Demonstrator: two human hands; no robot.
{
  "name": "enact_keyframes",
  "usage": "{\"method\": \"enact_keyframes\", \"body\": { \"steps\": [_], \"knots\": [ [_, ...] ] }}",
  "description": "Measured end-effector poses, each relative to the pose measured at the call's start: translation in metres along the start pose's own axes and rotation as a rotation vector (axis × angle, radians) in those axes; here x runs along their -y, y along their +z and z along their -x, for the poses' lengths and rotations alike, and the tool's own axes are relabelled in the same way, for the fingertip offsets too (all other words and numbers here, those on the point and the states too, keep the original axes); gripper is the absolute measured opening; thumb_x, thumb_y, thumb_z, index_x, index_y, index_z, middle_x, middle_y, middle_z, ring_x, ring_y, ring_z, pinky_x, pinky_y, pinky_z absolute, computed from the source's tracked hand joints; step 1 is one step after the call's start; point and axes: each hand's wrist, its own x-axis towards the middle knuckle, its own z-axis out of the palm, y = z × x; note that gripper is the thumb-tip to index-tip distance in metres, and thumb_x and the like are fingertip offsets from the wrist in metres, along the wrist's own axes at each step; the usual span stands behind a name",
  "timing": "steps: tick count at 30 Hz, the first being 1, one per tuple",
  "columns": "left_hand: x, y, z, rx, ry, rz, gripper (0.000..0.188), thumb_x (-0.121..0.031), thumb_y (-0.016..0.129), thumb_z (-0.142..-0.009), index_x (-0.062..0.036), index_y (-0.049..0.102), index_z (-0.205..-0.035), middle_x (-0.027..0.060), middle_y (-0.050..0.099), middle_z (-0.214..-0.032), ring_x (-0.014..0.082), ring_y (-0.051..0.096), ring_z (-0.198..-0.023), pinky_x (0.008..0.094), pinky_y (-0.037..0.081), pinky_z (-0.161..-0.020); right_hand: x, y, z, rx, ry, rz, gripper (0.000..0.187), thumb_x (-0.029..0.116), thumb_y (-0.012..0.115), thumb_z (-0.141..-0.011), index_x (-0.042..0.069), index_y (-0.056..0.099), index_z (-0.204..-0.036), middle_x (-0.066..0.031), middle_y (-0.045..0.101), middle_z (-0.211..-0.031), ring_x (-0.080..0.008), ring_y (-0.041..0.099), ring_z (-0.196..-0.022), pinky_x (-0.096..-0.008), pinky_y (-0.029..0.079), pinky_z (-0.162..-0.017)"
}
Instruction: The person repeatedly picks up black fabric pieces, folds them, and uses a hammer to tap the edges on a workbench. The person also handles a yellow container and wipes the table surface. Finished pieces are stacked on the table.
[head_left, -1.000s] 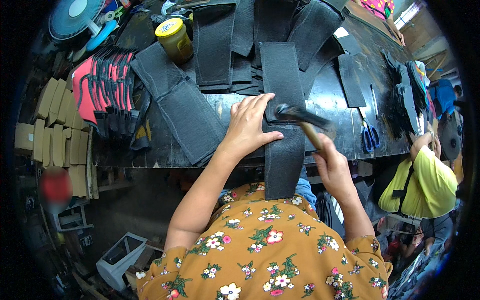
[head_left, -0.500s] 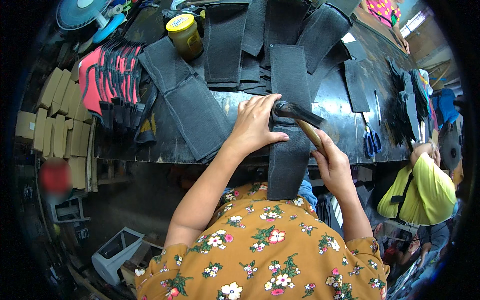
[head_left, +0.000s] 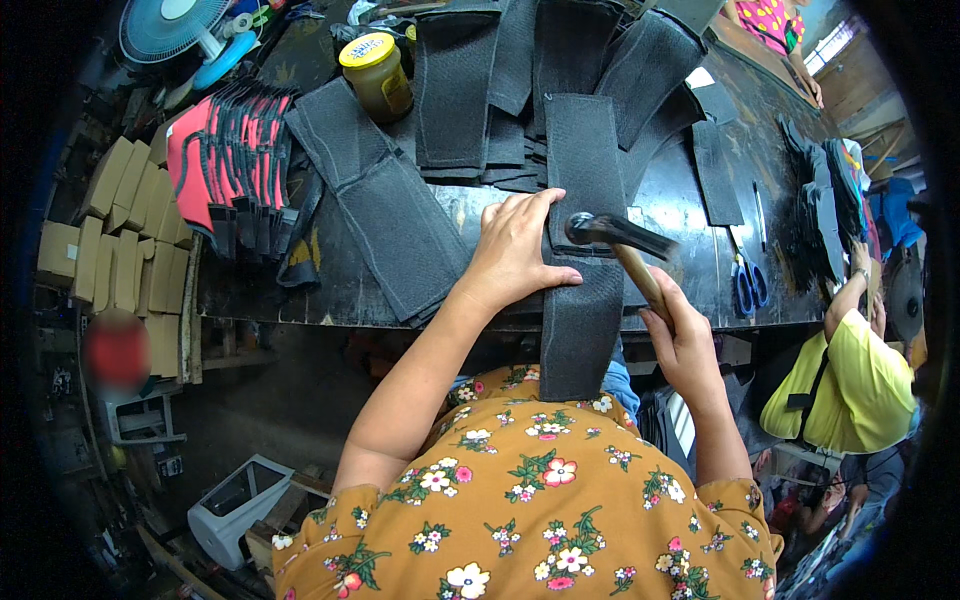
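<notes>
A long black fabric strip (head_left: 580,345) lies across the table's near edge, its lower end hanging toward my lap and a seam across its middle. My left hand (head_left: 508,248) presses on the strip's left side, thumb and fingers spread apart. My right hand (head_left: 686,335) grips the wooden handle of a hammer (head_left: 643,280). The dark hammer head is over the strip's seam, just right of my left fingertips, slightly blurred; I cannot tell whether it touches. Left of my hand lies another stitched black strip (head_left: 405,235), seemingly stacked on more.
Black pieces (head_left: 455,90) pile up at the back beside a yellow-lidded jar (head_left: 377,80). Red-and-black pieces (head_left: 235,160) stack at left, near a blue fan (head_left: 172,28). Blue-handled scissors (head_left: 748,287) lie at right. A person in yellow (head_left: 840,385) works at far right.
The hammer has shifted slightly right and its head has tilted, with my right hand moving a little right too. My left hand stays in place on the strip.
</notes>
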Motion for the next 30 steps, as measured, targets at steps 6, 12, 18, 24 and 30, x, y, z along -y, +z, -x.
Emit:
{"method": "enact_keyframes", "body": {
  "steps": [6, 12, 18, 24, 30],
  "knots": [
    [-0.017, -0.007, 0.001, -0.002, 0.039, -0.025, 0.100, -0.027, 0.096, -0.065, -0.0046, 0.046, -0.149, 0.0185, 0.056, -0.147, 0.0346, 0.050, -0.140, 0.0477, 0.034, -0.117, -0.010, -0.013, 0.012, 0.004, 0.064, 0.021, 0.054, 0.003, 0.067, -0.096, 0.008, 0.054, -0.148, -0.0228, 0.068, -0.131, -0.0393, 0.067, -0.121, -0.0411, 0.054, -0.098],
    [-0.023, -0.009, 0.001, 0.007, 0.051, 0.024, 0.092, -0.016, 0.091, -0.070, 0.0007, 0.044, -0.147, 0.0217, 0.055, -0.145, 0.0389, 0.055, -0.134, 0.0457, 0.046, -0.109, -0.020, -0.015, 0.021, 0.031, 0.177, -0.006, 0.054, -0.001, 0.065, -0.096, 0.006, 0.052, -0.148, -0.0226, 0.066, -0.136, -0.0357, 0.065, -0.127, -0.0370, 0.050, -0.104],
    [-0.030, -0.002, -0.001, -0.174, 0.048, 0.278, 0.055, -0.003, 0.080, -0.081, -0.0029, 0.060, -0.132, 0.0177, 0.064, -0.120, 0.0251, 0.066, -0.086, 0.0346, 0.057, -0.073, -0.040, -0.017, 0.023, 0.021, 0.165, -0.054, 0.054, -0.003, 0.063, -0.096, 0.004, 0.051, -0.149, -0.0229, 0.065, -0.139, -0.0295, 0.062, -0.132, -0.0364, 0.047, -0.108],
    [-0.020, -0.067, 0.002, -0.607, 0.313, 0.107, 0.061, 0.005, 0.073, -0.083, -0.0083, 0.062, -0.141, 0.0149, 0.063, -0.143, 0.0311, 0.063, -0.127, 0.0366, 0.055, -0.094, -0.086, -0.022, 0.007, -0.198, 0.083, 0.150, 0.053, -0.001, 0.064, -0.097, 0.006, 0.056, -0.149, -0.0198, 0.066, -0.134, -0.0300, 0.065, -0.124, -0.0361, 0.048, -0.105],
    [0.094, -0.158, 0.019, -0.848, 0.049, 0.281, 0.077, 0.010, 0.071, -0.086, -0.0033, 0.043, -0.156, 0.0157, 0.066, -0.129, 0.0115, 0.065, -0.087, 0.0250, 0.054, -0.074, -0.127, -0.021, -0.004, -0.274, 0.080, 0.434, 0.055, 0.010, 0.065, -0.099, 0.025, 0.055, -0.152, -0.0164, 0.065, -0.109, -0.0341, 0.066, -0.096, -0.0424, 0.053, -0.087]
  ]
}}
